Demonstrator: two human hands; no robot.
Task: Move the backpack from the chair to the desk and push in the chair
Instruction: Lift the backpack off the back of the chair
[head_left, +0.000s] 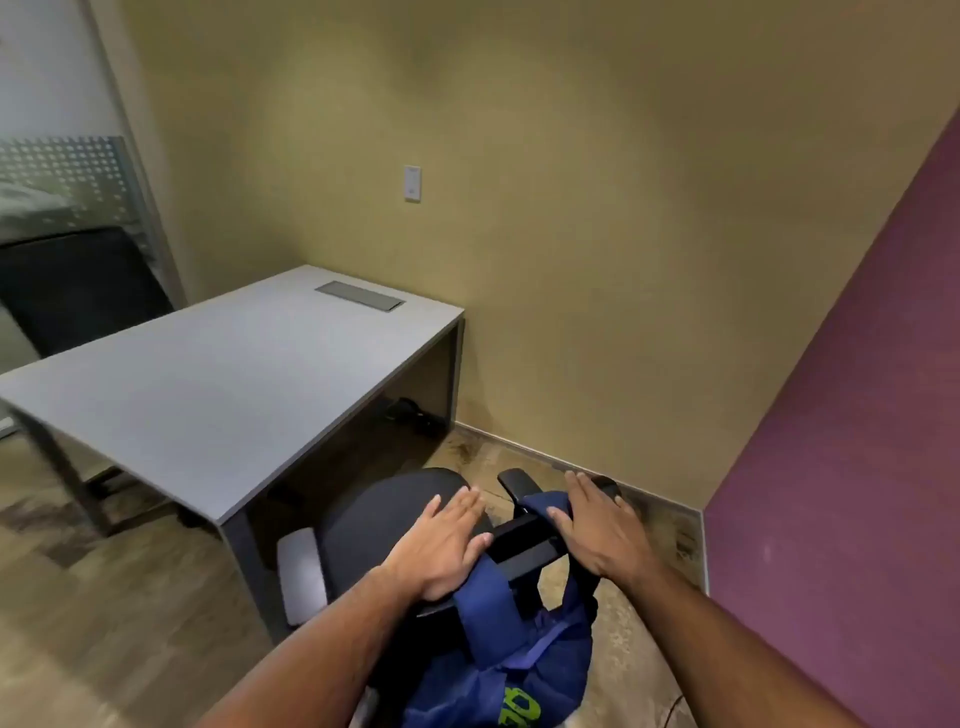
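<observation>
A blue backpack with green lettering hangs off the back of a black office chair, its straps looped over the top of the chair's backrest. My left hand lies flat, fingers spread, on the backrest top and on the left strap. Over the right strap, on the backrest edge, rests my right hand, fingers extended. Neither hand is closed around anything. The grey desk stands to the left and beyond the chair, its top bare. The chair sits out from the desk's right end.
A tan wall runs behind the desk, and a purple wall closes in on the right. A second dark chair stands behind the desk at the far left. Dark items lie on the floor under the desk. A cable hatch sits in the desktop.
</observation>
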